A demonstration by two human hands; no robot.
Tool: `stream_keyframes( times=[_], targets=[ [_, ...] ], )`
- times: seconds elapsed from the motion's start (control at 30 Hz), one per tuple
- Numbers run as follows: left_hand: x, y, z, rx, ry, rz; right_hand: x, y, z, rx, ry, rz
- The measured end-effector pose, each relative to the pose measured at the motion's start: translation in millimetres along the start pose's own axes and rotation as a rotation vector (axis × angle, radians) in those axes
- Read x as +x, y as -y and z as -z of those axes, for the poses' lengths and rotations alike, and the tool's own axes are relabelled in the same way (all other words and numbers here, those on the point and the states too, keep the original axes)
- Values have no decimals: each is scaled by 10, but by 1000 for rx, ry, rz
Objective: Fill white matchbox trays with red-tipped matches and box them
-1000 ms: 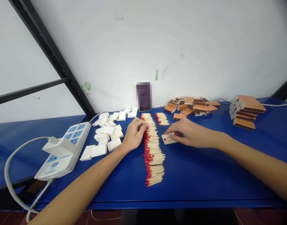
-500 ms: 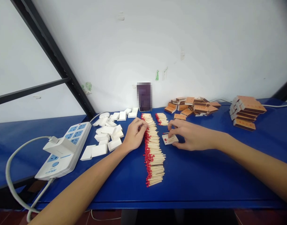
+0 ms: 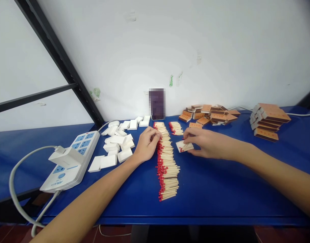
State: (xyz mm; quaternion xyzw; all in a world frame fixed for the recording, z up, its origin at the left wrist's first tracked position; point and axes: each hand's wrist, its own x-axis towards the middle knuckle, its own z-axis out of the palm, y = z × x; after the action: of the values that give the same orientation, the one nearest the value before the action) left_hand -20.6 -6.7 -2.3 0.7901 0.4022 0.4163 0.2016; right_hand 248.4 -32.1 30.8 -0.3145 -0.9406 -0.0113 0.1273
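Observation:
My right hand (image 3: 204, 143) grips a small white matchbox tray (image 3: 180, 146) by its right side, thumb at the near edge and fingers at the far edge. The tray is tilted toward me, with a few red-headed matches (image 3: 184, 148) lying inside. Curled at the upper left of a long row of matches (image 3: 167, 162), my left hand (image 3: 147, 143) has thumb and forefinger pressed together by the red heads. Whatever is between those fingertips is hidden. A smaller group of matches (image 3: 176, 128) lies beyond the tray.
White matchbox trays (image 3: 108, 161) are scattered at left beside a power strip (image 3: 76, 152) with a plugged-in cable. Orange matchbox sleeves (image 3: 218, 116) lie piled at the back right, near a stack of matchboxes (image 3: 267, 118). A pixelated dark panel (image 3: 157, 104) leans on the wall.
My right hand has tipped the tray from lying flat to tilted, raising its far edge. Its fingers have closed on the tray. My left hand keeps its place by the match row.

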Motion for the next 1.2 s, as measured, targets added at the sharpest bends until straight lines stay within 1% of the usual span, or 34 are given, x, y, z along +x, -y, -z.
stream_keyframes(
  times=[0.37,0.53,0.73,0.83,0.93,1.0,1.07,1.2],
  targets=[
    [-1,-15,5,5,8,-2,-13,-31,-71,-1,-55,3],
    [-9,-17,0,16,8,-22,-1,12,-33,57,36,-15],
    [-10,-20,2,18,15,-27,-11,63,91,145,131,-28],
    [-7,-20,5,16,15,-29,-11,55,168,98,112,-60],
    [-9,-19,4,15,21,-24,6,-15,202,4,20,-183],
    [-10,-20,3,9,29,-28,15,-99,180,-34,-1,-222],
    [-7,-23,4,5,34,-30,18,-190,133,-25,30,-220],
    [-1,-29,7,9,34,-18,22,-295,59,112,125,-231]
  ],
)
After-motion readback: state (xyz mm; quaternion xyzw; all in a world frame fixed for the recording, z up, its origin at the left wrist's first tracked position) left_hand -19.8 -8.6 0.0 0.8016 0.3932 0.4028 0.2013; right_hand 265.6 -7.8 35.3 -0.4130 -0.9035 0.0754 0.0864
